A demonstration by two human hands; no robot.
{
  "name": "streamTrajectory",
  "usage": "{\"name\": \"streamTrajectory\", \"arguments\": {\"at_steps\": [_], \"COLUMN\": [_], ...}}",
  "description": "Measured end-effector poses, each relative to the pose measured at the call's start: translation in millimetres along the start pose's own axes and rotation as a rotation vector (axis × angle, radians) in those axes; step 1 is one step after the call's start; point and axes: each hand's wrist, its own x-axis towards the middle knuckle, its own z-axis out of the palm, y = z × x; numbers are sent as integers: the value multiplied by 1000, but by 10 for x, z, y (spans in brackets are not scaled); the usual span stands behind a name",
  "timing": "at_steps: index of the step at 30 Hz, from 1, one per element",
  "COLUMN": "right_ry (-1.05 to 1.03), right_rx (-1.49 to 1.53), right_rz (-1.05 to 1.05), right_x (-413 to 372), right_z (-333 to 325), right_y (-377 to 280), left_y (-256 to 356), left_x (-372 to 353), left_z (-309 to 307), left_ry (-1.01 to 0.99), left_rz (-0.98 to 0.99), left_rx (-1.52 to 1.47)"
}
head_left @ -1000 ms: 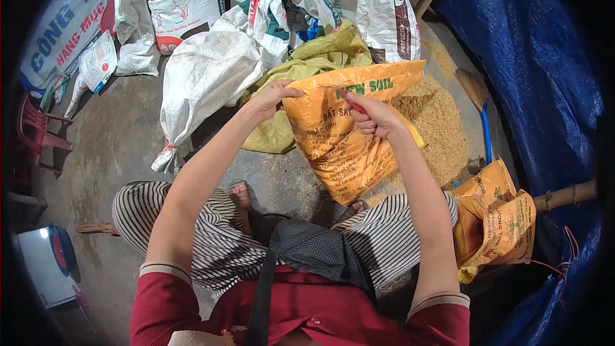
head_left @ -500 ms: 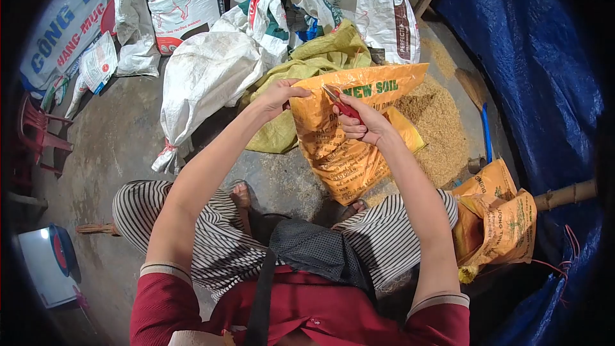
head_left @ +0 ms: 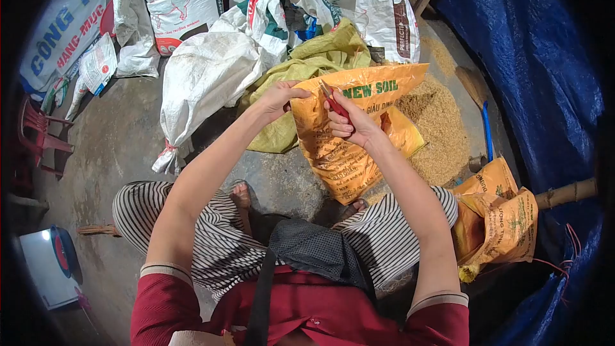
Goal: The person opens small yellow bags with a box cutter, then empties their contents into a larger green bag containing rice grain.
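Note:
An orange plastic bag (head_left: 333,154) printed "NEW SOIL" hangs in front of me, its lower end between my feet. Closed on the bag's upper left corner, my left hand (head_left: 279,98) keeps it raised. My right hand (head_left: 354,127) is wrapped round red-handled pruning shears (head_left: 336,104), which overlap the bag just below its top edge. The metal tip of the shears points up and left, toward my left hand. Part of the handles is hidden by my fingers.
Grain-like husks (head_left: 445,131) lie heaped behind the bag. A white sack (head_left: 208,80) and a yellow-green sack (head_left: 314,57) lie ahead. At the right stands an opened orange bag (head_left: 509,218) beside a blue tarp (head_left: 512,57). A red chair (head_left: 46,134) is far left.
The shears have shifted slightly left and turned more upright, with my right hand moving along toward the bag's left corner. My left hand still grips the same corner.

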Motion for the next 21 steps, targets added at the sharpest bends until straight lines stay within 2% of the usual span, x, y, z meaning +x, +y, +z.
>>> {"name": "streamTrajectory", "arguments": {"at_steps": [2, 8, 11, 13, 15, 18, 21], "right_ry": [84, 166, 205, 219, 163, 87, 47], "right_rx": [-28, -234, -230, -172, 26, -29, -80], "right_rz": [-37, -116, -162, -148, -91, -4, 120], "right_x": [5, -11, -28, -35, -73, -102, -111], "right_z": [87, 159, 158, 145, 131, 78, 95], "right_y": [-17, -48, -131, -183, -247, -258, -166], "left_y": [-20, -19, 2, 12, 16, -27, -98], "left_x": [2, -6, 12, 15, 11, 69, 105], "left_z": [-8, -15, 31, 26, 17, -110, -202], "left_ry": [12, 25, 51, 72, 21, 15, 5], "left_rz": [3, 20, 33, 37, 67, 6, 41], "left_rx": [-3, -33, -7, 20, -3, -58, -167]}}
